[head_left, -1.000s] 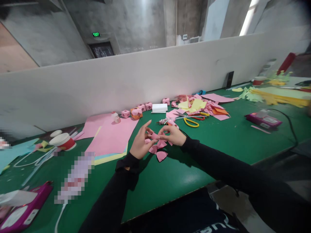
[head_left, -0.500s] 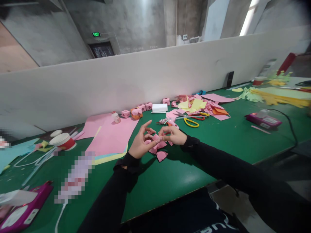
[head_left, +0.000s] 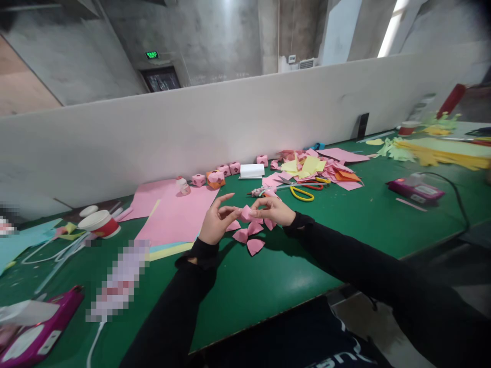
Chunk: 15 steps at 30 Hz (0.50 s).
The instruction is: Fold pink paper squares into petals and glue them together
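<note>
Between my two hands is a small folded pink paper piece (head_left: 246,213), held just above the table. My left hand (head_left: 218,220) pinches its left side between thumb and fingertips. On the other side, my right hand (head_left: 273,209) grips it with thumb and forefinger. Below the hands lie several similar folded paper pieces (head_left: 255,247) in a loose cluster. Part of that cluster is hidden behind my right hand. Just beyond my right hand rests a pink glue gun (head_left: 271,191), partly covered by the fingers.
Yellow-handled scissors (head_left: 302,193) lie beside a heap of paper scraps (head_left: 312,166). Pink sheets (head_left: 180,214) and a small bottle (head_left: 183,185) are to the left, near finished-looking pink paper cubes (head_left: 198,179). A paper cup (head_left: 99,224) stands farther left. A white partition (head_left: 230,117) runs behind.
My left hand has shifted slightly left and its fingers have straightened. The pink piece between the hands now shows more clearly, and more of the pieces below are uncovered.
</note>
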Tool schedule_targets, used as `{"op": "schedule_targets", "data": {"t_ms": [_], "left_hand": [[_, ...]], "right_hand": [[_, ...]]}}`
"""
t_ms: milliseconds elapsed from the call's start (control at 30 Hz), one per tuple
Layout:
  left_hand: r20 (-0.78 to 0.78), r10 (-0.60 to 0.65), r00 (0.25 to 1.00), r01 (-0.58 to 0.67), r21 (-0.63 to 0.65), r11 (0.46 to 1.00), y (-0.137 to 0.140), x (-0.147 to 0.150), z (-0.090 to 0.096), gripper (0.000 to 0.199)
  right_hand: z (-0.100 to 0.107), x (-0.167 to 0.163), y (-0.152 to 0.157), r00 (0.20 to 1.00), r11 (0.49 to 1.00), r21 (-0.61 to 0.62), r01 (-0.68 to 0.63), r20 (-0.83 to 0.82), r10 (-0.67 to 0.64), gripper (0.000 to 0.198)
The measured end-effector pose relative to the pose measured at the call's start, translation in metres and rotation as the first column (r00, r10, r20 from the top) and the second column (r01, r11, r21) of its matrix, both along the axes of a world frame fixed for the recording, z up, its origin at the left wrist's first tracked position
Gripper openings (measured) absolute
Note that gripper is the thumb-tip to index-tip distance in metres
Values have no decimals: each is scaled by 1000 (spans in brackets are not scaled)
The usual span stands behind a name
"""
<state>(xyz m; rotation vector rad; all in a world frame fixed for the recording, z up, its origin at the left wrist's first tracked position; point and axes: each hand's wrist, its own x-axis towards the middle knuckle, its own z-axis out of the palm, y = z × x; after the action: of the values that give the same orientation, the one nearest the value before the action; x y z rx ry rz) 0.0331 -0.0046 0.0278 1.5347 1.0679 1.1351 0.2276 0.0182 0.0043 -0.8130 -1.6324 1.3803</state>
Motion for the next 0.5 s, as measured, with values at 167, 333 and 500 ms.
{"op": "schedule_targets", "data": {"t_ms": [167,333,500], "left_hand": [[82,-27,996,37,-126,991,1,-1,3,65],[136,-95,986,117,-161,980,2,-1,0,62],[149,-119,982,142,-154,978,4,-3,-4,57]], "right_hand": [[-1,-1,-1,1000,1000,-7,-11,-4,11,31],[2,-1,-2,999,999,14,-42,-4,42,32],[3,-1,-4,997,997,10,-77,0,77,34]]}}
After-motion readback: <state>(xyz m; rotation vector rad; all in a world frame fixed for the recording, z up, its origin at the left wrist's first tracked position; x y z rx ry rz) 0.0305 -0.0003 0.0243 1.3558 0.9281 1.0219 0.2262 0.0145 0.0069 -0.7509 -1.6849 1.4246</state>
